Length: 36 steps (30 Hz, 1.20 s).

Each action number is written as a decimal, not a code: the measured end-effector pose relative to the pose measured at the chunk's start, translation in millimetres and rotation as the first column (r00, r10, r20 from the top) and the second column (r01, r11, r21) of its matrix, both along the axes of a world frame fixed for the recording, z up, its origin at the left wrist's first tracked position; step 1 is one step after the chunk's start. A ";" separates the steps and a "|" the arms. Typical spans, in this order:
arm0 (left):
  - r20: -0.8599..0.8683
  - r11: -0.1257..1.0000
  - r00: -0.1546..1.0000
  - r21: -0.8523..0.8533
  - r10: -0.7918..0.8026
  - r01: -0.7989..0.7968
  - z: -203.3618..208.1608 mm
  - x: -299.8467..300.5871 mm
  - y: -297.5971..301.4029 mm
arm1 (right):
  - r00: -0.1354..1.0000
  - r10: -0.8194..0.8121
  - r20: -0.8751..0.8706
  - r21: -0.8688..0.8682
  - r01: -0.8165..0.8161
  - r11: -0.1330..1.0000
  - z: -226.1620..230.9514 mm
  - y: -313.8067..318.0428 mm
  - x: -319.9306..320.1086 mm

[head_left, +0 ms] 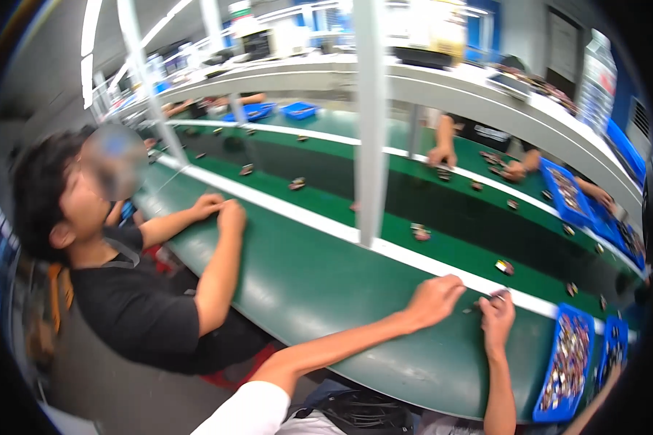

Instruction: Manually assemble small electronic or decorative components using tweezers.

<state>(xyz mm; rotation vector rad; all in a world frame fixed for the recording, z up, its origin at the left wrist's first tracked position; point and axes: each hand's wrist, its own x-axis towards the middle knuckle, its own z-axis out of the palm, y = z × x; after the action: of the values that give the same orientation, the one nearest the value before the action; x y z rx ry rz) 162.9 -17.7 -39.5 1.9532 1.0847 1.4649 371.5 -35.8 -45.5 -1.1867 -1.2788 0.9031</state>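
Note:
My left hand (434,301) reaches over the green bench (384,366), its fingertips pressed together near the white rail. What they hold, if anything, is too small to tell. Just to its right, my right hand (498,320) is closed, pinching a small dark part (498,294) with a thin piece sticking out to the left. The part's exact kind is blurred. Beside my right forearm stands a long blue tray (592,319) heaped with many small metallic and reddish parts.
Beyond the white rail (442,264), a dark conveyor belt (326,172) carries scattered small parts, one a white-and-yellow piece (504,267). A metal post (371,130) rises ahead. A person in black (134,312) sits at left. Other people's hands (442,154) work across the belt, beside blue trays (563,193).

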 end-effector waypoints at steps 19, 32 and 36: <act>-0.022 0.999 0.999 -0.008 -0.044 0.043 -26.4 17.2 2.8 | 0.939 -0.176 0.295 0.303 0.082 0.950 -7.7 -7.1 8.0; -0.021 0.999 0.999 -0.015 -0.044 0.044 -25.3 16.5 0.3 | 0.914 -0.153 0.377 0.313 0.030 0.949 -4.8 -9.5 5.5; -0.023 0.999 0.999 -0.013 -0.038 0.038 -24.4 14.2 -3.2 | 0.915 -0.147 0.375 0.316 0.023 0.948 -2.2 -12.8 2.7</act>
<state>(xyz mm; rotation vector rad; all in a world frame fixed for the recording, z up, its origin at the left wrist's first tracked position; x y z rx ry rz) 177.1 -21.0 -63.9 1.9761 1.0583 1.4156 374.2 -48.6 -47.8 -1.1990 -1.6086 0.3842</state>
